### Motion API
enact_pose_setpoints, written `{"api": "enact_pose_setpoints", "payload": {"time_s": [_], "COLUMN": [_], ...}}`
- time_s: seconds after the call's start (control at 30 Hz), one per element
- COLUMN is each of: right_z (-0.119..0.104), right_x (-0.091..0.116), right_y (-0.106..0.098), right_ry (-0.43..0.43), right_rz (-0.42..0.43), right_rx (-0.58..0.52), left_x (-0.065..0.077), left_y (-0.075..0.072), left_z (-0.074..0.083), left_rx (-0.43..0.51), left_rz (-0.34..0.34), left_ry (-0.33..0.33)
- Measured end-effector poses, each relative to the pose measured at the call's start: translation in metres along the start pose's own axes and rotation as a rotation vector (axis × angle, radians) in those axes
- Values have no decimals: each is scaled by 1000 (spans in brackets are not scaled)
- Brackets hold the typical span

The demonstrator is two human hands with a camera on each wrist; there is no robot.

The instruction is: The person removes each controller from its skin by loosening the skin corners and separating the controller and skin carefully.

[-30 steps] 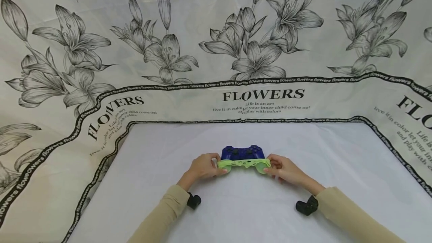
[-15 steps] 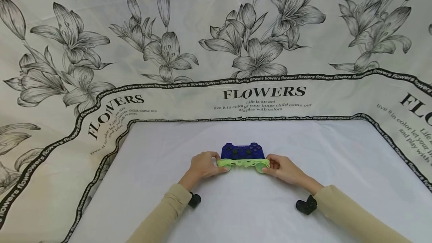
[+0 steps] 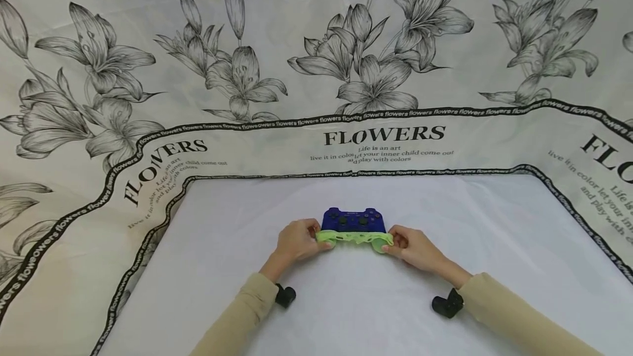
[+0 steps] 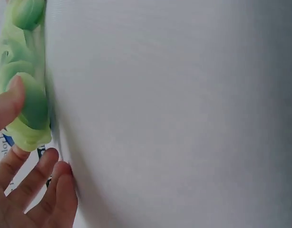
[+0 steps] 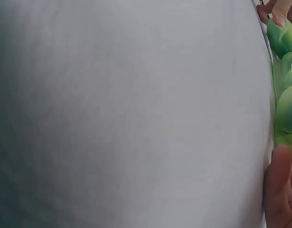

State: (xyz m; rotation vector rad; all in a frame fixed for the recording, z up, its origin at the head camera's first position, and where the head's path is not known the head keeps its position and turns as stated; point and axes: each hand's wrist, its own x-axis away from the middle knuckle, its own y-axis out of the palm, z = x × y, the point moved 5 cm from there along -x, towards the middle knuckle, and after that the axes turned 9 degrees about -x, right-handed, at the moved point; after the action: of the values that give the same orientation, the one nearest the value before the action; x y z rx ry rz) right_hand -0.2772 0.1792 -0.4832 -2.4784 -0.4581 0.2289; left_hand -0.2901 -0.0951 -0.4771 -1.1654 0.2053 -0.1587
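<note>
A dark blue game controller (image 3: 353, 220) stands near the middle of the table in the head view, sticks and buttons facing up toward me. A light green, stretchy silicone cover (image 3: 353, 237) wraps its lower part and both handles. My left hand (image 3: 296, 240) pinches the cover at the left handle. In the left wrist view the thumb (image 4: 10, 104) presses on the rounded green handle (image 4: 34, 104), with the other fingers around its end. At the right handle, my right hand (image 3: 415, 249) grips the cover; in the right wrist view the green cover (image 5: 286, 111) shows only at the edge.
A white cloth covers the table (image 3: 361, 295). Behind it hangs a flower-printed sheet (image 3: 257, 92) with black lettering bands. Small black cameras, one on the left wrist (image 3: 285, 295) and one on the right wrist (image 3: 448, 304), stick out below the sleeves.
Both hands keep their hold on the cover. The controller's face shows slightly more fully than a second ago, and the head view has shifted a little.
</note>
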Motion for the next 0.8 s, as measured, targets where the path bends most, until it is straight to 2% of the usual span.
{"api": "enact_pose_setpoints", "payload": {"time_s": [0.1,0.2,0.37,0.53,0.67,0.8], "right_z": [1,5,10,10,11,12], "right_x": [0,1,2,1,2,4], "right_y": [-3,-3,-3,0,1,1], "right_ry": [11,54,110,138,207,255], "right_rz": [43,58,44,27,54,86], "right_rx": [3,-36,-171,-401,-592,-608], "left_x": [-1,-2,-5,-8,-10,-11], "left_y": [-4,-5,-7,-8,-7,-2], "left_z": [-2,-5,-6,-7,-5,-2], "left_rx": [141,226,328,438,482,526], "left_rz": [64,100,114,121,98,80], "left_ry": [59,133,219,196,168,170]}}
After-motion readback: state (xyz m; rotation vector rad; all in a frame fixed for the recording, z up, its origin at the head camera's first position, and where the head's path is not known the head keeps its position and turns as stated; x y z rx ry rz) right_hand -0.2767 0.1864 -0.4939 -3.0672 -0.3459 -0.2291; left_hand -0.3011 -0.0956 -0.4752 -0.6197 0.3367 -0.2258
